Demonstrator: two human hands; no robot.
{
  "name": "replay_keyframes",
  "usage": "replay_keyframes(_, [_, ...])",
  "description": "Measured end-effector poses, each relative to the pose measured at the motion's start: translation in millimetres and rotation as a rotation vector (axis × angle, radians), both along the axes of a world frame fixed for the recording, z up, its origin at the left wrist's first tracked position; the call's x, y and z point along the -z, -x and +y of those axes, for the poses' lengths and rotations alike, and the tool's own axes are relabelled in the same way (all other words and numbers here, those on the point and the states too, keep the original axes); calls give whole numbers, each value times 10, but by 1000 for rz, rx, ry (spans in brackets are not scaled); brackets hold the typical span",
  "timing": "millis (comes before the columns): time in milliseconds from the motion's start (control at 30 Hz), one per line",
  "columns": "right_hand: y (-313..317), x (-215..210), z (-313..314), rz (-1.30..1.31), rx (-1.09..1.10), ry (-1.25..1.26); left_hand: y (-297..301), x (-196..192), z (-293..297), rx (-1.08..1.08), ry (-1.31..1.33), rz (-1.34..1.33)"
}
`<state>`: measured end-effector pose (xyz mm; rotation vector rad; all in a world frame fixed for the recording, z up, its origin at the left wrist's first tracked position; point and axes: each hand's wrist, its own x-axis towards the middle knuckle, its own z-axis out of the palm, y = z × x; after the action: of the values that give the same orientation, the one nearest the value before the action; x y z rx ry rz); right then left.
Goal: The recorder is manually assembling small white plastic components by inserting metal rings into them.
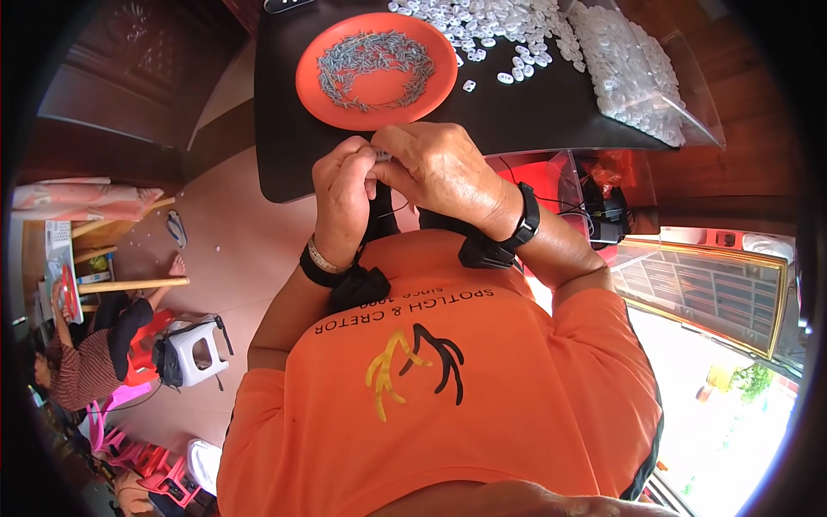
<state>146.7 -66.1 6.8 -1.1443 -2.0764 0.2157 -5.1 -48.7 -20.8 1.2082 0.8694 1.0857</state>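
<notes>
My left hand (343, 185) and my right hand (438, 164) meet just off the near edge of the black table (284, 146). Both are closed, fingertips pinched together around a small whitish piece (382, 156), mostly hidden by the fingers. Just beyond them is a round orange plate (314, 82) holding many short grey metal nails or screws (379, 56), heaped in a ring. To the plate's right, small white plastic pieces (521, 65) with holes lie spread over the table.
A clear bag (633, 77) full of similar white pieces sits at the table's right. Below that end are a red container (547, 185) and dark cables. On the far left, another person (90, 362) sits near a white stool (196, 351) and a small wooden-legged table.
</notes>
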Motion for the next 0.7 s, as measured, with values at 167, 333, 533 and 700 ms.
replay_keyframes(167, [28,30,18,1,-9,8,4,-7,12,-17,-38,16])
replay_keyframes(333, [7,33,47,-25,-21,0,10,22,26,-19,-47,15])
replay_keyframes(533, [-117,-47,76,-1,48,-186,-13,-1,20,12,-28,-12])
replay_keyframes(700, [-1292,-720,285,-201,765,-418,43,-17,54,81,24,-22])
